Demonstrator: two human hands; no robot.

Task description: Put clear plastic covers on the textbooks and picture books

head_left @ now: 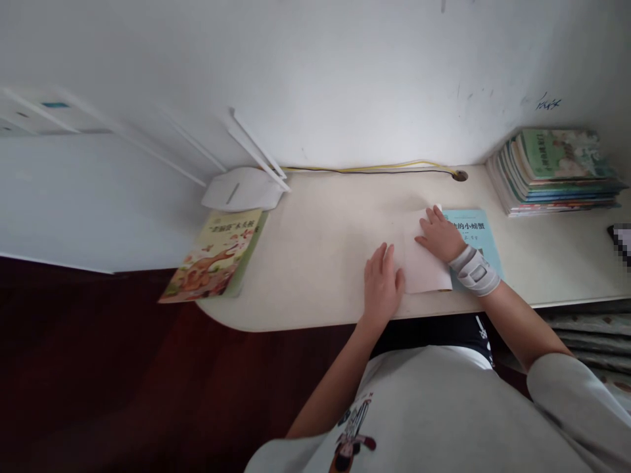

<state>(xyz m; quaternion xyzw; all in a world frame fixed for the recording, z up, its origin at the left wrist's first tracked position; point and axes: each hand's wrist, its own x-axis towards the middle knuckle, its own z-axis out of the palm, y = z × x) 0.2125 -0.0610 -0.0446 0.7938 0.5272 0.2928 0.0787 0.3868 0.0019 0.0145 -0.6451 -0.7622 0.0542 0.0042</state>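
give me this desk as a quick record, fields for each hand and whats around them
left hand: flat on the cream desk, against the left edge of the white paper sheet
right hand: open, resting on the sheet's right part
right wrist: wearing a grey wrist brace
under the sheet: teal book, Chinese title
also on desk: picture book, white router, stack of books
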